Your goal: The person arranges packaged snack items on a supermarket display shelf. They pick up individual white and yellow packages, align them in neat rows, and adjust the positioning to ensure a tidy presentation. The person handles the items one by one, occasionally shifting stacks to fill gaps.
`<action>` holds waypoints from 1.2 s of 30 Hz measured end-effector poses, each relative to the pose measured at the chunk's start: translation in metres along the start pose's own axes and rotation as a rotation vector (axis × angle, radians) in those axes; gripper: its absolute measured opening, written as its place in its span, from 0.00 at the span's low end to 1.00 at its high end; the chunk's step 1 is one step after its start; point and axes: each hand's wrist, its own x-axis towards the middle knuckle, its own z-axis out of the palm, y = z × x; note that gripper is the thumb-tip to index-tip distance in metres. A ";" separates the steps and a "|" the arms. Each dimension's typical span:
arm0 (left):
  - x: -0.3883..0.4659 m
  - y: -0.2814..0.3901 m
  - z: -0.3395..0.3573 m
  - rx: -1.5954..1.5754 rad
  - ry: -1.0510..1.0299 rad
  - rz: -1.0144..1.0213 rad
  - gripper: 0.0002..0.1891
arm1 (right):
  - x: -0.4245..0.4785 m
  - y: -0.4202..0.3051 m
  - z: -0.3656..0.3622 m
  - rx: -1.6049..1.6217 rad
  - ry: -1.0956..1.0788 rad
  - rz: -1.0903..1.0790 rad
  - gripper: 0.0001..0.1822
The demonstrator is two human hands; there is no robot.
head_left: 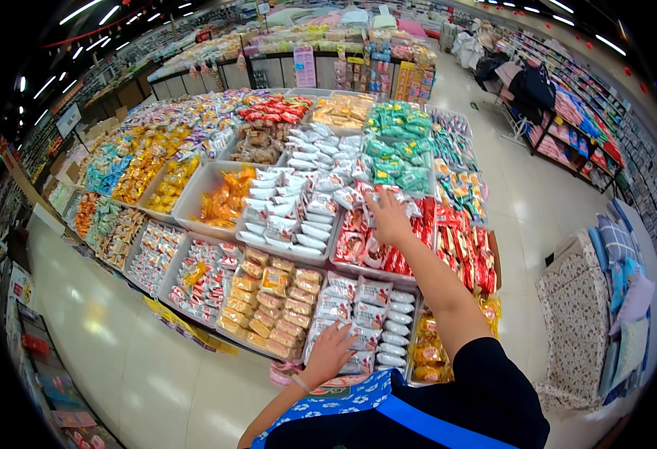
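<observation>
My right hand (389, 216) reaches forward, palm down, over a bin of red snack packets (356, 238), its fingertips at white-and-red packets near the bin's far side. Whether the fingertips touch them I cannot tell. My left hand (331, 348) rests low over white wrapped snack packets (372, 293) in the near bin, fingers spread. Left of that bin, wrapped sponge cakes (272, 306) stand in rows. White pillow packets (283, 207) fill a bin left of my right hand, and green packets (401, 157) lie beyond it.
Clear plastic bins (191, 196) of wrapped sweets cover the wide display. A cloth-covered stand (572, 320) with cushions is at the right, behind a tiled aisle (516, 224). Shelves and a dark rack (575, 146) of folded goods stand farther back. Tiled floor (121, 331) lies at the left.
</observation>
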 end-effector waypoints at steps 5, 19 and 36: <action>0.004 0.004 -0.001 -0.062 -0.005 0.021 0.19 | 0.021 0.004 -0.002 0.029 -0.200 0.112 0.40; 0.058 -0.009 -0.005 -2.308 0.081 -0.385 0.24 | -0.167 -0.101 -0.052 0.540 0.231 -0.444 0.09; 0.041 0.001 0.005 -1.490 0.172 -0.803 0.16 | -0.253 -0.129 -0.016 1.808 -0.097 1.000 0.15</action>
